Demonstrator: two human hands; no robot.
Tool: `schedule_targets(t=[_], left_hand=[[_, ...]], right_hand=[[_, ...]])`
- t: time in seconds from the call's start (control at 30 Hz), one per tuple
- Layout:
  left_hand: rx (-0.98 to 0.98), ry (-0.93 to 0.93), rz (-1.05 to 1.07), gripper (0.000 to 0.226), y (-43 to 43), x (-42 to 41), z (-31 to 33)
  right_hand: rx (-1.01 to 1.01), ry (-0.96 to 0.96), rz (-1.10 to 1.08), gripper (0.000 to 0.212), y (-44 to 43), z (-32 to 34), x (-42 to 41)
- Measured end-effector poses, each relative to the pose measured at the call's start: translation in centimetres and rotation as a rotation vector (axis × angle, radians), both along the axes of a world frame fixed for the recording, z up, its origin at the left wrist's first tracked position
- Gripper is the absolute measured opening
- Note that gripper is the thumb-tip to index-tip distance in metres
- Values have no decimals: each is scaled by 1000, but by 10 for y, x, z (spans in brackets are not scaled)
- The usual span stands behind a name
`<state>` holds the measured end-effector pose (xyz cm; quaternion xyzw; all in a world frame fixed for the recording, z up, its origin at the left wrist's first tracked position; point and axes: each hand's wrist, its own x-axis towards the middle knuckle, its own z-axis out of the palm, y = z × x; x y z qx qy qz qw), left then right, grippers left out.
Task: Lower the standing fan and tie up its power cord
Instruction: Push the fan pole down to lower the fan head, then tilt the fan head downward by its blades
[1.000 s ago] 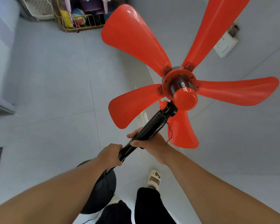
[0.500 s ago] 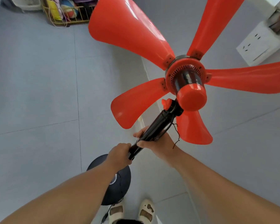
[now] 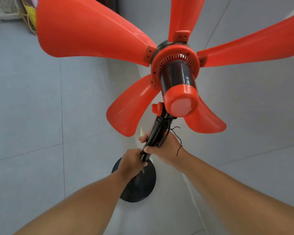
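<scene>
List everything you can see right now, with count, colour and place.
blades: five, red, fanning out from the hub across the top of the view
motor: one, black with red cap, upper centre
knob: one, red, just below the motor on its left
pole: one, black, from motor down to base
base: one, black, round, on the floor at lower centre
string: thin, dark, hanging off the pole by the right wrist
floor: grey tiles, all around
basket: one, white, top left corner
left hand: grip shut on pole, lower
right hand: grip shut on pole, higher
</scene>
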<state>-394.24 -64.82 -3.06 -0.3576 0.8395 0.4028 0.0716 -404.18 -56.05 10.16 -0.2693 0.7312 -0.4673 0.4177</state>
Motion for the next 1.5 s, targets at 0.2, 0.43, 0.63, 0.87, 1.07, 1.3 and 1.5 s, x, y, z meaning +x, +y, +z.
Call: schedule_targets(t=[0.2,0.43,0.63,0.87,1.07,1.3,1.5], left_hand=[[126,95,86,9,-11,-16,-21],[247,192,173,30,-13,-23,-23],[274,169,160,19,-10,-21,-17],[255,187,157,17,-10,-21,4],[203,152,128,22,-5,-20,29],[177,85,152,26,-1,-9,77],[205,125,201,34,-3,1,118]], right_hand=[[29,54,6,34,-11,-21,-17],[-10,119,-71,40,-8,-39,-24],[-30,97,-121,45,-1,-43,-16],[157,66,-104,38,3,-41,-22],[191,-83,-97,65,16,-26,-18],[263,-111,-133,79,21,19,-10],[255,-106,-145,85,30,61,-3]])
